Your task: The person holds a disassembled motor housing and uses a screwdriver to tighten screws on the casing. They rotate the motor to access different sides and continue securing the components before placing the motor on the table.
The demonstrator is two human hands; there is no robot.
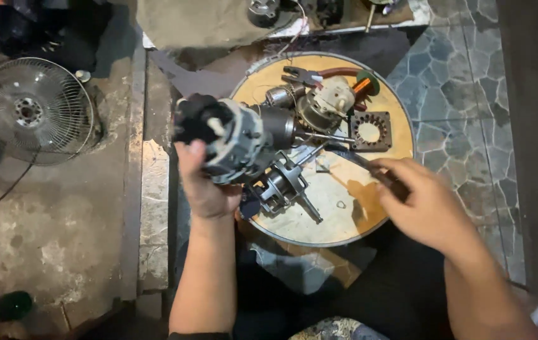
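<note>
Over a round wooden counter (369,217), set low on a stone floor, the person's two hands work among motor parts. The left hand (204,182) is closed around a grey fan motor (243,141), holding it up just above the counter's left edge, the motor's dark end pointing left and its shaft end toward the middle of the counter. The right hand (423,201) is curled tight on the handle of a screwdriver (360,162), whose blade runs up and left toward the motor (the tip is hard to make out among the metal). Just below the motor lies a dark metal bracket with a shaft (284,189). Farther back on the counter sit a pale motor housing (328,101), a square laminated stator plate with a round hole (369,130), and pliers (300,77). Well apart on the left, a wire fan guard (33,110) rests on the concrete floor.
</note>
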